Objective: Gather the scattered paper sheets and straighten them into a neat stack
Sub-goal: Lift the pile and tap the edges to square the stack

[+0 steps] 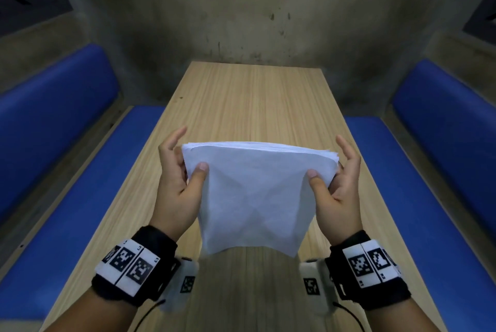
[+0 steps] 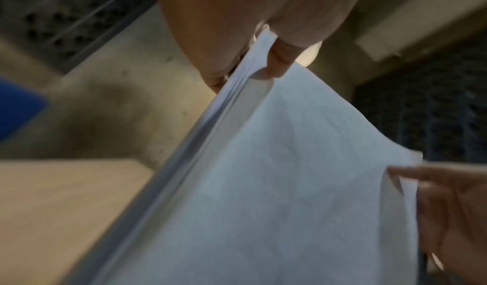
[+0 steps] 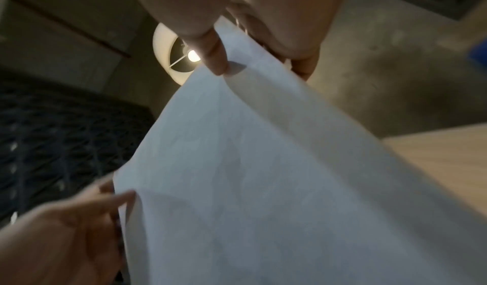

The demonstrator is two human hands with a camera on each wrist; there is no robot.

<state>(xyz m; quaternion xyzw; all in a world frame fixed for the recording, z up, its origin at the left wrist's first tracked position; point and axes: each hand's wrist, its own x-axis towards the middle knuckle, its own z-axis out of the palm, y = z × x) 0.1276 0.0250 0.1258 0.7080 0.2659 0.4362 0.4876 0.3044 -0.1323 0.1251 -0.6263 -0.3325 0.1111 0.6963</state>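
Paper stack (image 1: 255,197), white, creased, edges approx. flush, betw. both hands

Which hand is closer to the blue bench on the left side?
The left hand. It grips the left edge of the paper stack, on the side toward that blue bench. The right hand grips the stack's opposite edge, farther away.

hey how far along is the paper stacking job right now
Gathering looks done: no loose sheets show on the wooden table. In hand: the left hand and right hand hold the paper stack upright above it. Left: its top edges are slightly uneven, so squaring up and setting down.
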